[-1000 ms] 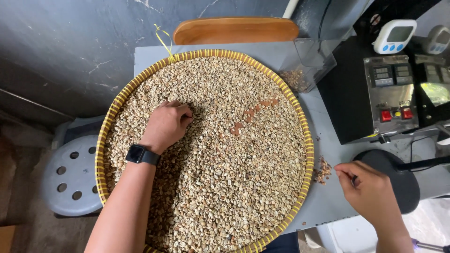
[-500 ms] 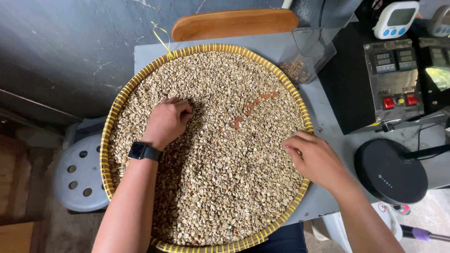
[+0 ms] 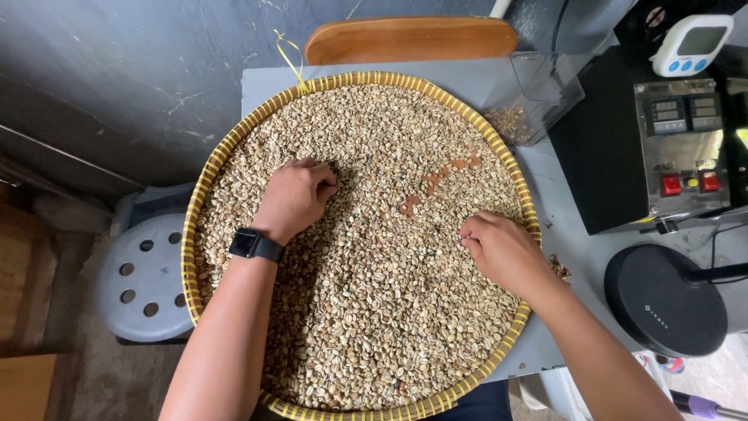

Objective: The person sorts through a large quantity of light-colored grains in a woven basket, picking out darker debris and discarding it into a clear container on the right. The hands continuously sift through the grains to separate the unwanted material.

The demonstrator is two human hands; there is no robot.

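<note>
1. Tray [image 3: 204, 183]: a round woven tray with a yellow rim rests on a grey table [image 3: 561, 242]. It is filled almost edge to edge with pale beans [image 3: 374, 312].
2. Left hand [image 3: 294, 196]: lies palm down on the beans, left of tray centre. The fingers are curled under, tips buried in the beans. Whether they pinch a bean cannot be told. A black watch [image 3: 254, 244] sits on the wrist.
3. Right hand [image 3: 502, 249]: rests on the beans at the right side of the tray, just inside the rim. The fingertips are drawn together and point left, apparently closing on single beans; what is between them is hidden.
4. Bare patch [image 3: 432, 183]: the brown tray floor shows through between the hands, toward the far side, where the layer is thin.
5. Surroundings: a clear tub [image 3: 538, 97] with some scraps stands just beyond the rim at the upper right. A small heap of rejects [image 3: 559, 267] lies on the table beside the right wrist. A black control box [image 3: 647, 148] and a black round base [image 3: 662, 300] stand to the right.
6. Risk, spill: the right hand works near the rim; an outward sweep could push beans over the edge.
7. Risk, mixing: the forearm passes close to the rejects and could brush them back into the tray or off the table.
8. Risk, tipping: the near rim appears to overhang the table; heavy pressure there could tilt the tray.
</note>
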